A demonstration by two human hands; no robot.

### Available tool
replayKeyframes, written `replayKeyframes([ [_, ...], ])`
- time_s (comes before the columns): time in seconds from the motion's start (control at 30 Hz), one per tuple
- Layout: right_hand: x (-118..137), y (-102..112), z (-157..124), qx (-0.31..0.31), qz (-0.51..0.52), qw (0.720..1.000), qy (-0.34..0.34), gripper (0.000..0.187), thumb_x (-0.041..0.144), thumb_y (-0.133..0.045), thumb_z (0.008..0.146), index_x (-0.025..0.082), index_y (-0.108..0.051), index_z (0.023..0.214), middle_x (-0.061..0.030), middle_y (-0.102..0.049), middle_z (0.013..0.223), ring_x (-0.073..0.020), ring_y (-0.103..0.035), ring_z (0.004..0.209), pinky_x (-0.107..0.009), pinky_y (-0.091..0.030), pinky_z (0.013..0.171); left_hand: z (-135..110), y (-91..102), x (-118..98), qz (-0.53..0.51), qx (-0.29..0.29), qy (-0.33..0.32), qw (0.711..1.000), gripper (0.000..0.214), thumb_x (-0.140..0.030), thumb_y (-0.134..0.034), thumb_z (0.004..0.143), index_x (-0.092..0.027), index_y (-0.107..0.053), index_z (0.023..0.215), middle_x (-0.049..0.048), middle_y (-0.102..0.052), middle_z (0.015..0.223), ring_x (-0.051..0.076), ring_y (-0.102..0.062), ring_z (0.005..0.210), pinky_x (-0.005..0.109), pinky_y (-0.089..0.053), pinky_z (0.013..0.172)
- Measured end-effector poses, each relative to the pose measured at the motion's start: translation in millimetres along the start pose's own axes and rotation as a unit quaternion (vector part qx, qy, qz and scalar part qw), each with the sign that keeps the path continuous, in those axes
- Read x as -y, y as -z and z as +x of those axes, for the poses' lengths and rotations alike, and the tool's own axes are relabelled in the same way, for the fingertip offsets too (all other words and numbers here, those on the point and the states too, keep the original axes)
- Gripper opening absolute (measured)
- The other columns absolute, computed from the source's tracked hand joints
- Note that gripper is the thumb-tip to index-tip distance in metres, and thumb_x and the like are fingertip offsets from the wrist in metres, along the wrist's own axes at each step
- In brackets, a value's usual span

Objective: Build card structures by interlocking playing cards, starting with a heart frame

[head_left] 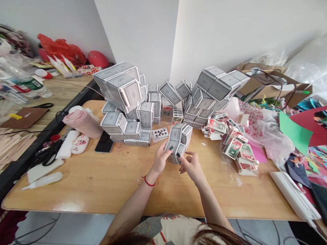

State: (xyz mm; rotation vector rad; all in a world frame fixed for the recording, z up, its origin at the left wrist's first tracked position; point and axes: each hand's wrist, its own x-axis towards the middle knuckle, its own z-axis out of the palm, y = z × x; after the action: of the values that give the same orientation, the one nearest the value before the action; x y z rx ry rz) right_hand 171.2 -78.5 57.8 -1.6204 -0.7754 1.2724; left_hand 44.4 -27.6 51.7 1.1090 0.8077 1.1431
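Observation:
Between my hands is a block of joined boxes made of playing cards (176, 136), their grey patterned backs facing out. My left hand (161, 158) grips its left side, thumb on top. At the lower right, my right hand (190, 163) has its fingers curled against the same block, thumb near its edge; part of the grip is hidden. Behind it a single playing card (159, 134) lies face up. Stacks of similar card boxes stand at the left (122, 88) and at the right (216, 88), with a smaller row (175, 92) at the back between them.
Opened red and green card packs (233, 146) lie in a heap at the right. A phone (104, 142), a pink cloth roll (83, 123), black scissors (48, 154) and a glue bottle (43, 180) are on the left. A white device (293, 194) rests at the right edge.

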Motion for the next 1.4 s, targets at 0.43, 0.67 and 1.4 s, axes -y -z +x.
replayKeyframes([
  [0.43,21.8,12.6,-24.5,-0.001,-0.291,0.9,0.325,0.04,0.043,-0.059,0.074,0.02,-0.045,0.104,-0.0048,-0.055,0.085,-0.0157,-0.058,0.067,-0.031,-0.052,0.062,-15.1,4.9,-20.9,-0.144,0.003,0.169,0.975,0.044,-0.02,-0.072,0.062,-0.015,-0.061,0.104,0.007,-0.066,0.096,0.018,-0.061,0.084,0.025,-0.048,0.071],
  [0.67,21.9,11.2,-19.7,0.041,-0.326,0.845,0.422,0.054,0.035,-0.059,0.077,0.025,-0.039,0.126,-0.0116,-0.049,0.117,-0.0249,-0.051,0.102,-0.041,-0.047,0.082,-18.1,7.1,-27.0,-0.098,-0.061,0.176,0.978,0.037,-0.025,-0.071,0.063,-0.014,-0.062,0.098,0.0039,-0.066,0.083,0.016,-0.061,0.073,0.025,-0.049,0.067],
  [1.4,26.5,13.9,-11.2,0.102,-0.314,0.829,0.452,0.054,0.035,-0.066,0.071,0.024,-0.049,0.121,-0.0098,-0.057,0.112,-0.0256,-0.051,0.103,-0.041,-0.044,0.088,-20.9,7.4,-6.0,0.16,-0.174,-0.04,0.971,0.019,-0.031,-0.056,0.077,-0.016,-0.061,0.086,0.0052,-0.064,0.083,0.015,-0.059,0.076,0.024,-0.045,0.067],
])
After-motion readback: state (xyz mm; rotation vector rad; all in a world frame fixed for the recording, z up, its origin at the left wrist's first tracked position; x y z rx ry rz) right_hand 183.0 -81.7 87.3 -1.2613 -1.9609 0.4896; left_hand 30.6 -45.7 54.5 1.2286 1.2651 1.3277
